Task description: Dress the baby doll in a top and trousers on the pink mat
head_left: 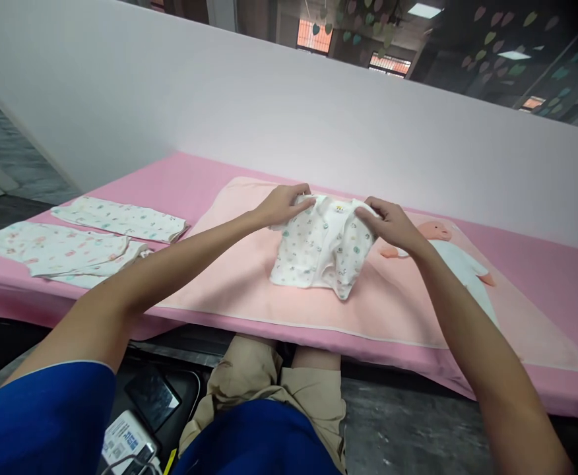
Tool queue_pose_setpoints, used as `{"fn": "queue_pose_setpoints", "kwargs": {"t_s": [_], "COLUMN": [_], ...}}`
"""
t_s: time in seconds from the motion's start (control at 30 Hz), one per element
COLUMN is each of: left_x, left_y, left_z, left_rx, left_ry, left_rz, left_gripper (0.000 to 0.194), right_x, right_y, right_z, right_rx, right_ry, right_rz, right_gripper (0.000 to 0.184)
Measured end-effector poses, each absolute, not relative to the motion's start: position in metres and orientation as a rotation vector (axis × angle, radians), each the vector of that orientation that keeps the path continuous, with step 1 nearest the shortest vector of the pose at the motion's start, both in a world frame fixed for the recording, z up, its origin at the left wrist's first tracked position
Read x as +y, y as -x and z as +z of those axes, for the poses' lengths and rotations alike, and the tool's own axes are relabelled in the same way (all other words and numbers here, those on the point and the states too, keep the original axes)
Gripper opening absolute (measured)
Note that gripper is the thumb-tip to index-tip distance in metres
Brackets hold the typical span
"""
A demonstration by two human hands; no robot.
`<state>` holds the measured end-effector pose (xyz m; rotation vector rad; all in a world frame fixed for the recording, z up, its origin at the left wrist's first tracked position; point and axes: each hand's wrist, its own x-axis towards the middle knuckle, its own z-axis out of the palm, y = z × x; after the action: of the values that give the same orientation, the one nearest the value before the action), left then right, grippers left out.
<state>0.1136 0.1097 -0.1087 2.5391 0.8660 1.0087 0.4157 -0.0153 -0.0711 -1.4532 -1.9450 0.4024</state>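
Note:
A small white baby shirt (306,247) with a scattered print hangs between my two hands, its front facing up and its lower hem close to the pink mat. At one shoulder, my left hand (288,203) is closed, thumb over the cloth. The other shoulder is pinched by my right hand (388,221). A label shows inside the collar. Over at the left of the table lie two more printed pieces of baby clothing, one folded long and narrow (121,219), the other (66,251) wider and nearer the front edge.
A pale pink mat (239,264) with a cartoon figure (460,264) covers part of the pink tablecloth (170,173). A white partition (319,125) stands behind. Below left, a phone (153,398) and a white box-like device with a cable (129,442) rest on a black seat.

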Motion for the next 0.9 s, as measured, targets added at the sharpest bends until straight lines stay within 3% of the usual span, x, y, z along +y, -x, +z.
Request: {"fn": "queue_pose_setpoints", "kwargs": {"t_s": [0.17,0.27,0.4,0.67,0.9], "left_x": [0.095,0.098,0.103,0.095,0.085], "left_y": [-0.125,-0.129,-0.132,-0.136,-0.137], "left_z": [-0.047,-0.024,-0.011,0.02,0.044], "left_rx": [0.77,0.717,0.689,0.699,0.668], "left_ry": [-2.646,-2.664,-2.637,-2.588,-2.607], "left_rz": [1.183,1.197,1.261,1.594,1.62], "left_gripper": [0.04,0.038,0.038,0.046,0.037], "right_x": [-0.037,-0.044,-0.049,-0.052,-0.052], "right_y": [-0.413,-0.418,-0.425,-0.428,-0.428], "right_z": [-0.016,0.008,0.025,0.045,0.059], "right_rx": [-2.021,-2.095,-1.971,-1.672,-1.612], "right_ry": [1.471,1.485,1.507,1.281,1.248], "right_rz": [0.056,0.042,0.038,-0.447,-0.525], "right_gripper": [0.04,0.041,0.043,0.026,0.029]}}
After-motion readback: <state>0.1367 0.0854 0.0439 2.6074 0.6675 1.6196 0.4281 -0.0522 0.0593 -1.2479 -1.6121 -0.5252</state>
